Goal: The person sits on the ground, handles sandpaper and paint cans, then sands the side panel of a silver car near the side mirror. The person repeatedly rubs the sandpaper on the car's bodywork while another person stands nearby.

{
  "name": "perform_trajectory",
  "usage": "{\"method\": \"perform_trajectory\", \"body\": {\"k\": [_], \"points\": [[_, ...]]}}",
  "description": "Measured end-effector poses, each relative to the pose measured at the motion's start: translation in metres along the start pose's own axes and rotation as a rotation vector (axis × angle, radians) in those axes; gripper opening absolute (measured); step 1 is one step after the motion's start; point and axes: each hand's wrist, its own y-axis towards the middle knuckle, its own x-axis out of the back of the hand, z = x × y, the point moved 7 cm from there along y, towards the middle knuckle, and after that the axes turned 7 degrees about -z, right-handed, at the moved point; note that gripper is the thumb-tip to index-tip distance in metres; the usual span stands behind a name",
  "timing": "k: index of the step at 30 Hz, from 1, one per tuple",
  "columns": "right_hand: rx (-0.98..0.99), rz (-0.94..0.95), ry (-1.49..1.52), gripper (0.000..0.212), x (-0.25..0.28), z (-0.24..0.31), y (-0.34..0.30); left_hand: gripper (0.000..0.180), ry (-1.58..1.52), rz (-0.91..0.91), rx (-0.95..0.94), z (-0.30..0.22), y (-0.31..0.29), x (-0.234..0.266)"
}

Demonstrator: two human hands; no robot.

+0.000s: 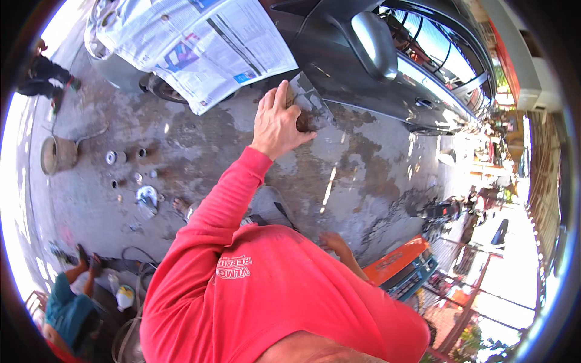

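Observation:
My left hand [277, 124] reaches forward at the lower side of a dark grey car [327, 54], in front of the newspaper-covered area. It grips a flat, blotchy grey plate [310, 97], broad like a spreader blade, whose near part is hidden behind my fingers. My thumb sticks out to the right beneath it. Printed newspaper sheets [212, 54] hang over the car's front part, just left of the plate. Low beside my body, my right hand [334, 243] is partly hidden by my red shirt; its visible fingers look loosely apart, with nothing seen in them.
A bucket [57, 155], a can [115, 157] and several small containers stand on the stained concrete floor [200, 139] at left. An orange and teal box [402, 266] is close on my right. One person sits at lower left; another is at far left. The side mirror [374, 45] juts out.

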Motion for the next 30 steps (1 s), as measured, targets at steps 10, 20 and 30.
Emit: {"method": "perform_trajectory", "body": {"k": [10, 20, 30], "points": [[0.332, -0.192, -0.133, 0.056, 0.192, 0.199, -0.002, 0.06, -0.238, -0.011, 0.217, -0.041, 0.042, -0.097], [0.472, -0.137, -0.31, 0.057, 0.22, 0.267, -0.014, 0.069, -0.806, -0.118, 0.355, -0.018, 0.134, -0.193], [0.359, -0.109, -0.494, 0.057, 0.253, 0.265, 0.015, 0.069, -0.622, -0.346, 0.44, -0.059, 0.158, -0.202]]}}
